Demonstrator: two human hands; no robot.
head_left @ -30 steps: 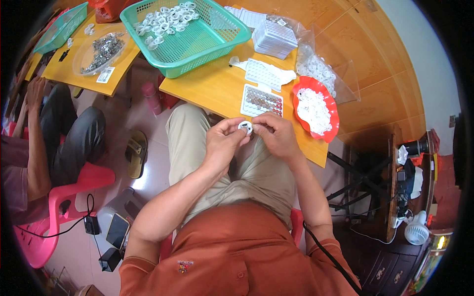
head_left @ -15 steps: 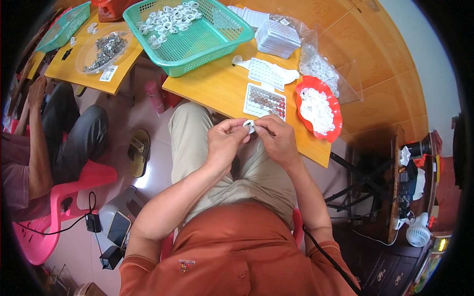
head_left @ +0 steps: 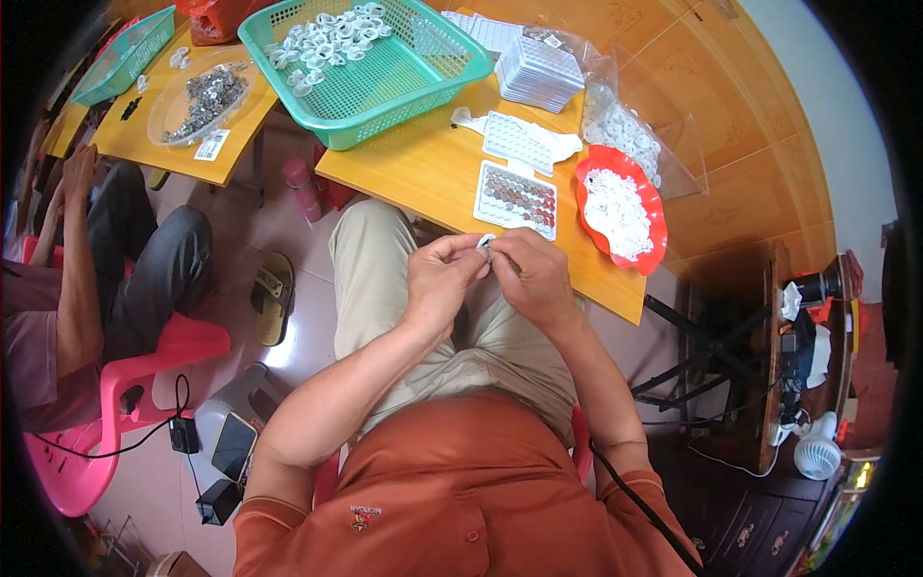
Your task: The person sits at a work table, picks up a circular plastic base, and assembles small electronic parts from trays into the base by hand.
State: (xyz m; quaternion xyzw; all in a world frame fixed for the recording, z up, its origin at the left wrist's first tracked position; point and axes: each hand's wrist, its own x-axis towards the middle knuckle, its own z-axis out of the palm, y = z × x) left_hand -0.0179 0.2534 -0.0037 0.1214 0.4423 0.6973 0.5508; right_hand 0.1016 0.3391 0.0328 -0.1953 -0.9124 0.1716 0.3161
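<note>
A small white ring-shaped part (head_left: pixel 486 240) is pinched between my two hands, just off the near edge of the table. My left hand (head_left: pixel 440 279) grips it between thumb and fingertips. From the other side my right hand (head_left: pixel 534 277) presses its closed fingertips against the part; whether they also hold something small is hidden. Right beyond my hands lies a white tray (head_left: pixel 488 215) with rows of small brown, white and red round pieces. To its right stands a red wavy-rimmed dish (head_left: pixel 660 231) filled with small white pieces.
A green basket (head_left: pixel 346 130) with white ring parts stands at the far left of the table (head_left: pixel 385 178). Stacked white trays (head_left: pixel 540 75) and a clear bag of white rings (head_left: pixel 620 130) lie at the back. Another person (head_left: pixel 72 260) sits at left, near a clear tub of metal pieces (head_left: pixel 168 120).
The white ring part has turned between my fingertips and shows less of its face. My right fingers have curled closer in over it.
</note>
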